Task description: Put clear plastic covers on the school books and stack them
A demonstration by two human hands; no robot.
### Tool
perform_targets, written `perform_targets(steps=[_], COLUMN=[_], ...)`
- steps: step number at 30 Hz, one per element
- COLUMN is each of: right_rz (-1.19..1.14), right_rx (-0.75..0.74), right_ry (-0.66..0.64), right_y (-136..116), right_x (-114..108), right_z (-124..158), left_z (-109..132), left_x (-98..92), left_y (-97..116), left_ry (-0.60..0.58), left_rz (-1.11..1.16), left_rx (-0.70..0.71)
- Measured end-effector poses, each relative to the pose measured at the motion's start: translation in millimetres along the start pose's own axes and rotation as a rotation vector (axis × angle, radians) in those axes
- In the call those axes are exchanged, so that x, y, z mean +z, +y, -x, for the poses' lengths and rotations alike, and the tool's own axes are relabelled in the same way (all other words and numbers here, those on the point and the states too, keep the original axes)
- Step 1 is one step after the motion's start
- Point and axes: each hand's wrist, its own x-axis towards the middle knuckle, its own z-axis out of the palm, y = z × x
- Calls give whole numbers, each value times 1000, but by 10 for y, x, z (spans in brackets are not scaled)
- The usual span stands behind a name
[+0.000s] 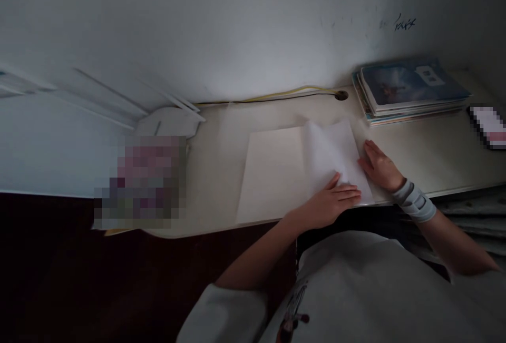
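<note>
A large white sheet of paper [272, 169] lies spread on the desk in front of me, its right part raised in a soft fold over what may be a book or more paper; I cannot tell which. My left hand [330, 203] rests on the lower right part of the sheet, fingers stretched out and pointing right. At the sheet's right edge is my right hand [379, 166], its fingers extended toward the paper and the palm turned inward. A grey wrist brace [417, 202] wraps my right wrist.
The pale desk [215, 174] stands against a wall. A stack of books [411, 87] lies at the back right, with a phone [489, 126] beside it. Yellow and black cables [272, 95] run along the back to a round hole [341, 95]. A blurred pinkish item [148, 179] lies left.
</note>
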Motion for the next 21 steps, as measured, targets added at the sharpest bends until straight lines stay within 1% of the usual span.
perform_targets(steps=[2,4,5,6,7,8,9,10,11,12,13,15,16,18,21], right_rz=[47,104,130,153,171,186,198,206,212,217,219,225,227,221,188], right_rx=[-66,-136,-161,-179,-191,-197,-200,-201,-202,-202,-201,-201,-203,-215,-244], right_ry=[-48,-97,-113,-121,-123,-119,-112,-105,-99,-93,-86,-67,-54,-24,9], right_y=[7,7,5,1,-2,-4,-5,-4,-3,-1,-1,-4,-9,-26,-57], right_x=[-35,-65,-76,-81,-81,-77,-69,-58,-46,-33,-22,-6,-2,-2,-12], right_z=[-30,-58,-68,-74,-77,-77,-74,-69,-64,-58,-53,-45,-44,-45,-52], left_z=[-14,-68,-119,-191,-283,-393,-518,-652,-790,-925,-1051,-1257,-1329,-1409,-1407], left_x=[-98,-281,-395,-516,-637,-752,-854,-943,-1016,-1074,-1118,-1172,-1186,-1194,-1177], left_y=[0,-72,-151,-263,-408,-579,-767,-960,-1146,-1312,-1451,-1637,-1688,-1737,-1769], left_ry=[-66,-119,-114,-82,4,87,140,171,164,117,25,-85,-123,-163,-184], left_rz=[37,121,154,174,137,52,6,-32,-74,-80,-42,27,68,144,260], left_rx=[28,70,57,10,-106,-252,-337,-412,-543,-656,-723,-756,-747,-728,-734])
